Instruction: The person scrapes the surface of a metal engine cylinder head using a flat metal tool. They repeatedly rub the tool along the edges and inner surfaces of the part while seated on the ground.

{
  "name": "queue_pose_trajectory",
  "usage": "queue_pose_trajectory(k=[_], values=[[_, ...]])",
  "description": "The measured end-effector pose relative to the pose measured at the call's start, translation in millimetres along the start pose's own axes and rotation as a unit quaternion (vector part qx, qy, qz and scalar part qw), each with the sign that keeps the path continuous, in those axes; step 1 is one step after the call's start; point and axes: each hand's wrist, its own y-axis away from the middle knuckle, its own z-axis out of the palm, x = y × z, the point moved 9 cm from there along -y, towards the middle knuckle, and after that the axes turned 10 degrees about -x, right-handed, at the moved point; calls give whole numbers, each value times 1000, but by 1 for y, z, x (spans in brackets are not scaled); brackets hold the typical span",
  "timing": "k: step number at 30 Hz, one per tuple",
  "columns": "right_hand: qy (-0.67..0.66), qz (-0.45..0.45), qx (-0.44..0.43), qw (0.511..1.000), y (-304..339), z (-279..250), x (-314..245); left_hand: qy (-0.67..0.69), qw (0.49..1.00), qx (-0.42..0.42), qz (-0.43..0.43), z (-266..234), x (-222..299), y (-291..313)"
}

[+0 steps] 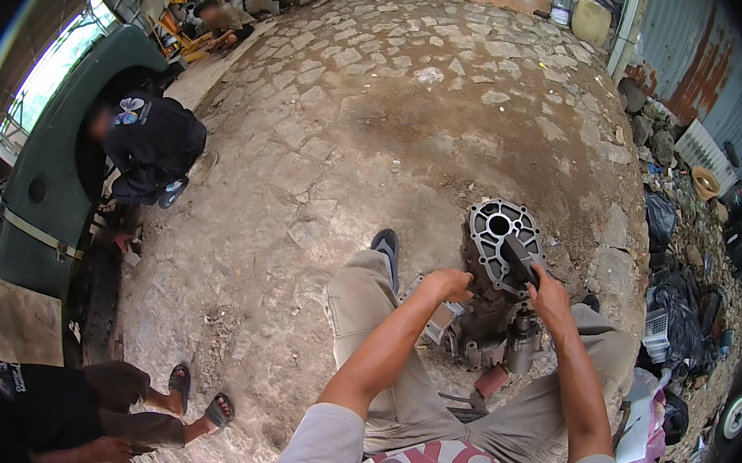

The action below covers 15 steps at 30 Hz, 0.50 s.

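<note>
A metal gearbox housing [513,222] stands between my legs, its bright ribbed face turned up with a round hole in it. My right hand [551,296] is closed around the near end of a dark rectangular block [520,260]. The block lies across the right part of that face. By the housing's left side is my left hand [449,284], fingers curled; whatever they grip, if anything, is hidden. Below the hands, a grey cylindrical part [522,342] sits on the dirty lower casing. A reddish block [491,380] lies nearer to me.
A person in black [153,146] crouches by a dark green vehicle body [48,194] at left. Another person's sandalled foot [218,410] is at lower left. Someone sits far back [221,24]. Black plastic bags [681,320] and rubble line the right side. Rough stone paving [359,63] stretches ahead.
</note>
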Motion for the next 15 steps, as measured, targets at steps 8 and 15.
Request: queue_pose_trajectory(k=[8, 15], values=[[20, 46, -41, 998, 1, -1, -9, 12, 1000, 17, 6, -12, 18, 8], [22, 24, 0, 999, -1, 5, 14, 2, 1000, -27, -5, -11, 22, 3]])
